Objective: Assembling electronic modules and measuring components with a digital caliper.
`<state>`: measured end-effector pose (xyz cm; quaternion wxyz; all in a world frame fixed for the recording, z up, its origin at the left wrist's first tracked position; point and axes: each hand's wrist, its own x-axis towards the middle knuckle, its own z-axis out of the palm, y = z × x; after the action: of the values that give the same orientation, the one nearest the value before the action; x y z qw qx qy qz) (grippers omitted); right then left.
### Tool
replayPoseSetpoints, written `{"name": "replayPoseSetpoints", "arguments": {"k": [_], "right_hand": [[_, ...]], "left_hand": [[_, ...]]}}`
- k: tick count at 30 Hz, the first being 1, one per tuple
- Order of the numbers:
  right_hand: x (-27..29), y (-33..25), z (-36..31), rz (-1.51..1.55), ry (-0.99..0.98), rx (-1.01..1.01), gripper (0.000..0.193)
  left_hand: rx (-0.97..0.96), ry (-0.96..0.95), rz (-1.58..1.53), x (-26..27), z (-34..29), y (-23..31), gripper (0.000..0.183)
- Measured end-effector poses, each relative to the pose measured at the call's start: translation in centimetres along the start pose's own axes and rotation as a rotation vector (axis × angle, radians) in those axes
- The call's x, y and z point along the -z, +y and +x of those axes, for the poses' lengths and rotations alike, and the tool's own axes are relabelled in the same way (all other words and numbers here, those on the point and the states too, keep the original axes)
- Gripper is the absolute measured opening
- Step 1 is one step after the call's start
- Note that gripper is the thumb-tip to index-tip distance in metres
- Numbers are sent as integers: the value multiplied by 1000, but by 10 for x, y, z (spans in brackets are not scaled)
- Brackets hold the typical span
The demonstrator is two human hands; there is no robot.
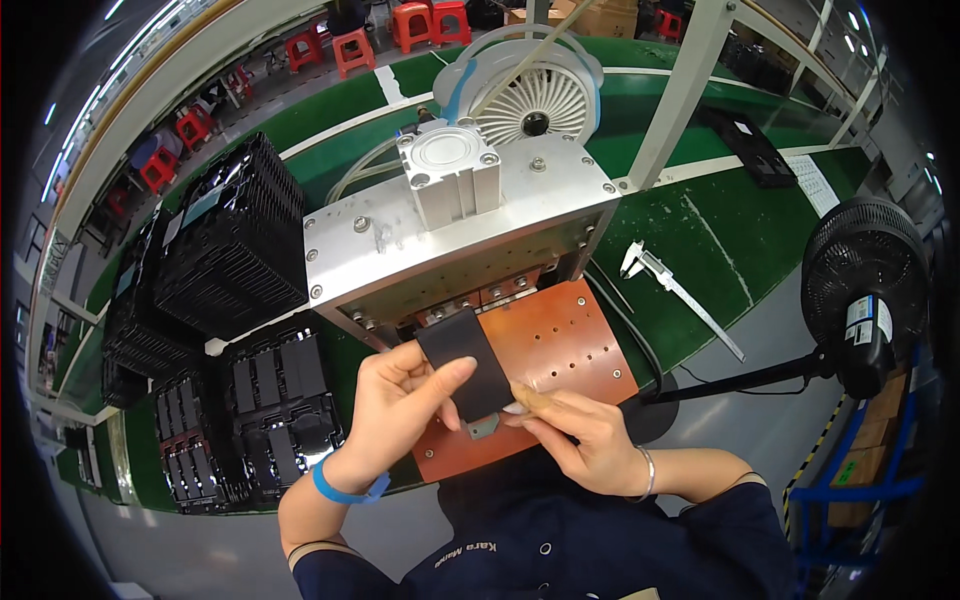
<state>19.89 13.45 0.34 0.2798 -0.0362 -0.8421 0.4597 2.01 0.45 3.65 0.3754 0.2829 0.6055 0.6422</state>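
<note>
A green table (725, 235) spreads beneath everything, with a silver metal press (345, 245) standing on it. In front of the press, nearer the person, lies an orange board (520, 342) dotted with holes. The left hand (400, 405) grasps a black panel (483, 378), thumb across its upper face and fingers at its left edge. The right hand (588, 440) has thumb and forefinger together at the panel's near right corner; whether they pinch the panel itself, I cannot tell.

The panel is over the board, its long axis slanting from far left to near right, one short end toward the press, the other toward the person. It is a flat rectangle, matt and plain, with straight edges. A small metal plate (484, 427) shows just past its near end.

Printing appears on a white sheet (810, 184), a white-and-blue label (868, 322) on the black fan (865, 255), and as pale lettering (466, 554) on the dark shirt (590, 545).
</note>
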Motion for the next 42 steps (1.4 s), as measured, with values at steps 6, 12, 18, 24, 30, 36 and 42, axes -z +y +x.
{"name": "replayPoseSetpoints", "arguments": {"k": [6,12,18,24,30,36,42], "right_hand": [[37,6,27,362,-50,-383,20],[35,8,74,544,-247,-404,19],[43,4,73,182,-99,81,14],[44,3,54,-91,-149,627,18],[84,43,50,-246,82,215,24],[183,202,-23,-930,188,-413,37],[187,201,-6,-860,118,-529,31]], "left_hand": [[49,-14,-48,1,-1,9,21],[52,-72,23,-18,-4,9,20],[-188,58,221,-11,-15,0,13],[356,-226,-456,-7,-38,-17,58],[101,28,-312,-10,-35,-17,22],[20,217,-216,0,-21,-18,15],[-4,239,-243,-3,-23,-20,12]]}}
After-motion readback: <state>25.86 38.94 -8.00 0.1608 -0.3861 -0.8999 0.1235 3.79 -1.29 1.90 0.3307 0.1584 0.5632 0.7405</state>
